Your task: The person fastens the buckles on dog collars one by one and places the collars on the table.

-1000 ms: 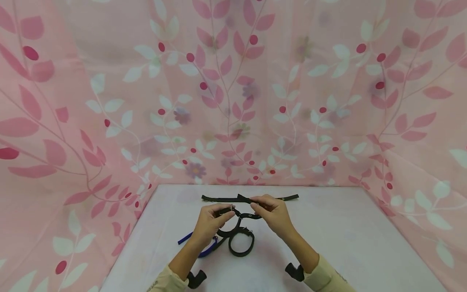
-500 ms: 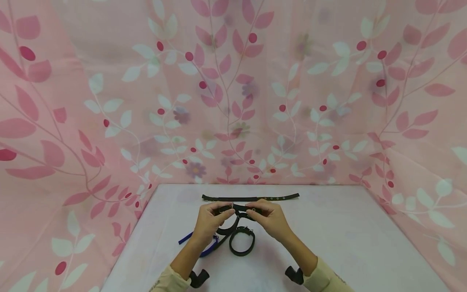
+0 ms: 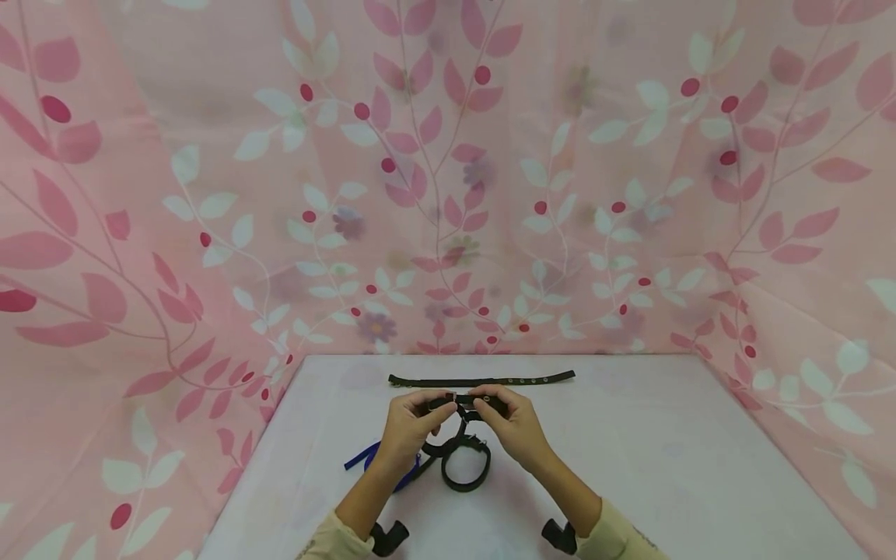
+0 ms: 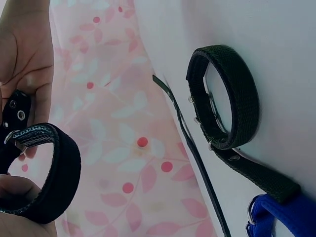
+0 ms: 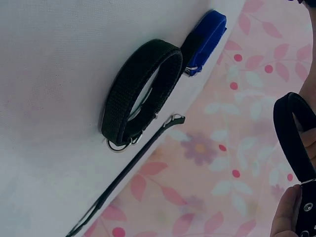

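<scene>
Two bare hands meet over one black padded webbing collar [image 4: 69, 170], which is off the table and bent into a loop. The left hand [image 3: 404, 421] pinches it on the loop side; the right hand [image 3: 516, 421] pinches the end with the metal eyelets. The relation that counts runs side to side: the stretch between the fingertips lies roughly level, left to right, with a metal fitting at the join, close to the left fingers. Neither hand is nearer; both grip the collar, fingertips just apart. Whether the eyelet end passes fully through the fitting I cannot tell.

Beneath them, on the white tabletop [image 3: 630, 451], a dark green woven collar [image 4: 247, 98] stands on its edge as a round loop, roughly midway between the hands. Its tail runs left to a bright blue looped collar [image 4: 292, 208], which the left forearm partly hides in the head view. Dark bands overlap below the fingers there, hard to tell apart.

Beyond the hands, a long narrow dark strap with eyelets toward its right end [image 3: 455, 383] lies stretched left to right, nearly parallel to the table's far edge and near it. Behind rises a pink fabric curtain printed with leaves and berries [image 3: 448, 194], which closes in the sides too.
</scene>
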The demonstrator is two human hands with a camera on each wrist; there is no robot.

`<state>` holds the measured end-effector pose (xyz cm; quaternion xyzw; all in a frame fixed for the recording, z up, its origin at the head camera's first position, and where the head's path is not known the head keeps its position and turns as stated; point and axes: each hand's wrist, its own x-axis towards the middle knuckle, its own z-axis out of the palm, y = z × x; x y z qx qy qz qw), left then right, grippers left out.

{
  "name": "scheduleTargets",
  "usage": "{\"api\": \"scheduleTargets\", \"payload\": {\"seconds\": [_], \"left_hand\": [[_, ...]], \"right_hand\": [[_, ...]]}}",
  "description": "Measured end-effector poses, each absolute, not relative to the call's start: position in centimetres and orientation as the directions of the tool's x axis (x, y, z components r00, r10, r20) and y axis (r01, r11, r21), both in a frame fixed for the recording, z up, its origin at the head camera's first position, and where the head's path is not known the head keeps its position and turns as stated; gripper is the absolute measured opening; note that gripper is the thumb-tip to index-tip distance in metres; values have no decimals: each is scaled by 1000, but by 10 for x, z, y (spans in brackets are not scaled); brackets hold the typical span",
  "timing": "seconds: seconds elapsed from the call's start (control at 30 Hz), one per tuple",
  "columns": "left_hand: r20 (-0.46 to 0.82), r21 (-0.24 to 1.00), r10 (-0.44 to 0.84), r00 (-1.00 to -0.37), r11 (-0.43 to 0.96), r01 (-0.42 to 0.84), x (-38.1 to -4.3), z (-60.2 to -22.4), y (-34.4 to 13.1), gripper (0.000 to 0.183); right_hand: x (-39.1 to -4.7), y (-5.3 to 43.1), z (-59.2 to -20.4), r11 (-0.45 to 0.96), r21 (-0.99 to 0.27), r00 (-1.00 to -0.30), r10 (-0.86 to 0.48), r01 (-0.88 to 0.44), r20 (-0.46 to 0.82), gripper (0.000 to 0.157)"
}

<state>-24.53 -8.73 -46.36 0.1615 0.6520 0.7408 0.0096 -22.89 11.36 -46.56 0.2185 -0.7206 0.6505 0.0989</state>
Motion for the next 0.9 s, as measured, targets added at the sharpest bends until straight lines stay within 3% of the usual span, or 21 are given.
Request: {"api": "scheduleTargets", "payload": {"seconds": [0.2,0.57,0.9], "left_hand": [[224,966,205,-953,-174,190,-245,-465,-85,29],[256,943,258,-932,-280,181,-243,-465,-81,43],[271,949,257,-928,-231,213,-243,-465,-81,35]], "right_hand": [[-227,112,-465,39,-900,-887,-191,-435,420,30],[-224,107,-469,7,-903,-883,-212,-429,418,28],[-223,105,-469,44,-894,-883,-186,-445,430,25]]}}
